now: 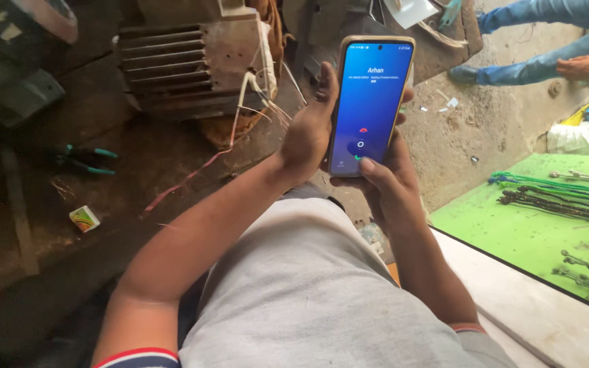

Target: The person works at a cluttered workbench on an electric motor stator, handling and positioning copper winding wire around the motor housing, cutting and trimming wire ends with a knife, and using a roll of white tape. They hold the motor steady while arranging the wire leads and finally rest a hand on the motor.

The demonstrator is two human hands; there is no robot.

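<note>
Nearest the camera lay the person's lap in grey cloth, and from it both forearms rose to meet around a smartphone [371, 102] held upright in front of the chest, its blue screen lit and facing the wearer. The left hand [308, 129] was curled against the phone's left edge, thumb lying straight up along the side and fingers hidden behind, so it clasped the case rather than lay spread. The right hand [386, 184] cupped the lower right corner, its thumb bent over and pressed on the bottom of the screen. The phone looked light, stiff and thin, with a smooth glass face that would likely crack if dropped (the tan case probably gave some grip); the long edges, low down, seemed the safest hold, keeping palms off the glass. Further off on the dark floor sat a small matchbox-like carton [84, 218] and teal-handled pliers [83, 160], then a rusty finned motor housing [189, 68] trailing loose wires. At right a green mat [512, 232] carried bundled cords, and beyond it another person's jeans-clad legs [547, 41].
</note>
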